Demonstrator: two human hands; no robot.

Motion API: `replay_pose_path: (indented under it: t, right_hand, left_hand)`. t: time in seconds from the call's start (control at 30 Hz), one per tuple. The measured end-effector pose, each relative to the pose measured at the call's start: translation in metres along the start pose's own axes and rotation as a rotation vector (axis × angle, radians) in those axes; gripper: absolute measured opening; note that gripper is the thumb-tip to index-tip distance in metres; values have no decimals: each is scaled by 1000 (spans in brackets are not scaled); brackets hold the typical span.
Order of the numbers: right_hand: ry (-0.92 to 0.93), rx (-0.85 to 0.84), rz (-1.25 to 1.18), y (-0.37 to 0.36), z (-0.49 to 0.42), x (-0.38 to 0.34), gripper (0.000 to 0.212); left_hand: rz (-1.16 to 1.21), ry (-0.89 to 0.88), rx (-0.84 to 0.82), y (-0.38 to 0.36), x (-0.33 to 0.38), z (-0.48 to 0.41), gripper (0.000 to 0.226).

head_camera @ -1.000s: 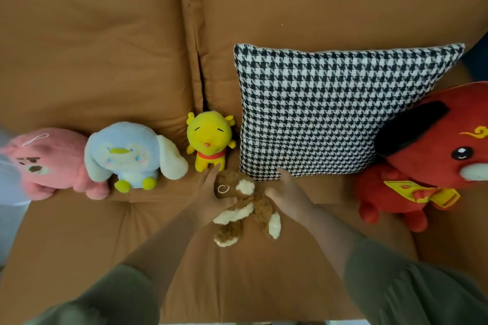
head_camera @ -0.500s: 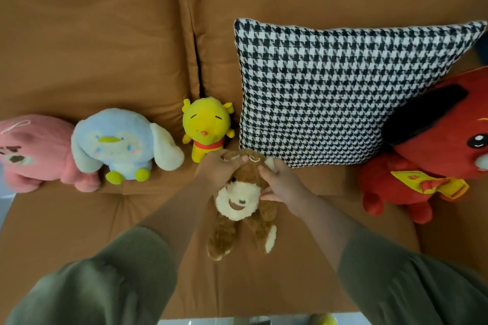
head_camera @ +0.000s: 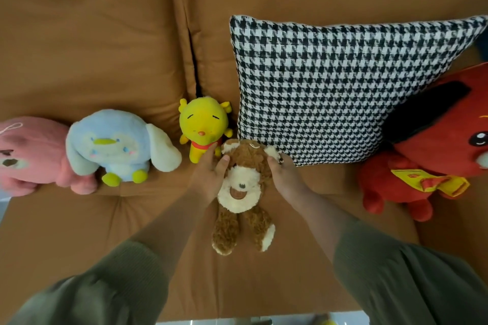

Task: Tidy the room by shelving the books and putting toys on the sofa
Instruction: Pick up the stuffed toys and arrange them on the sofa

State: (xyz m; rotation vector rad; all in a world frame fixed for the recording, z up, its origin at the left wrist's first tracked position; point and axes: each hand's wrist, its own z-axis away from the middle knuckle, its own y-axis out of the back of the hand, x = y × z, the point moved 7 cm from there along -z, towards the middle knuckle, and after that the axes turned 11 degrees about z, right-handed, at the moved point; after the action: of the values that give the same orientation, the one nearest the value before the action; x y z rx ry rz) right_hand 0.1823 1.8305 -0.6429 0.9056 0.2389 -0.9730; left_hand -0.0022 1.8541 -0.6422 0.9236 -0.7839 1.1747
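A brown and cream plush dog sits face-up on the orange sofa seat, its head against the lower left corner of the houndstooth pillow. My left hand holds the left side of its head, thumb on top. My right hand holds the right side by the ear. Along the backrest to the left stand a yellow plush, a light blue plush and a pink plush. A red plush leans at the right.
The sofa's front edge runs along the bottom, with pale floor showing below it. Bare seat cushion lies between the brown dog and the red plush and in front of the blue plush.
The brown dog was turned from lying twisted to face-up and pushed back toward the pillow. Both hands moved up from its body to the sides of its head.
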Motion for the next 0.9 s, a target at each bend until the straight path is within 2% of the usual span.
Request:
replay_pose_path:
  t: [0.07, 0.13, 0.23, 0.3, 0.4, 0.47, 0.53, 0.77, 0.9]
  right_hand:
    - [6, 22, 33, 6, 1, 1, 59]
    - [50, 64, 60, 13, 3, -3, 59]
    - [131, 138, 129, 25, 9, -11, 60]
    - [192, 214, 243, 37, 18, -13, 60]
    - [297, 323, 425, 62, 38, -7, 59]
    - [295, 310, 517, 77, 51, 11, 62]
    - [286, 307, 584, 90, 63, 31, 66]
    - [129, 382, 611, 139, 123, 137, 69]
    - [-16, 462, 554, 161, 178, 229, 56]
  left_hand:
    - [-133, -71, -32, 2, 9, 0, 57]
    - [-389, -145, -61, 2, 17, 3, 58]
    - [-786, -381, -78, -9, 42, 15, 61]
    - [-907, -476, -116, -24, 56, 29, 69]
    - [-1013, -598, -152, -54, 72, 48, 69]
    - [-1062, -650, -187, -81, 78, 62, 64]
    - [-1068, -621, -245, -106, 75, 72, 62]
    - [-1086, -708, -400, -208, 63, 127, 62]
    - [-1121, -772, -498, -274, 52, 182, 65]
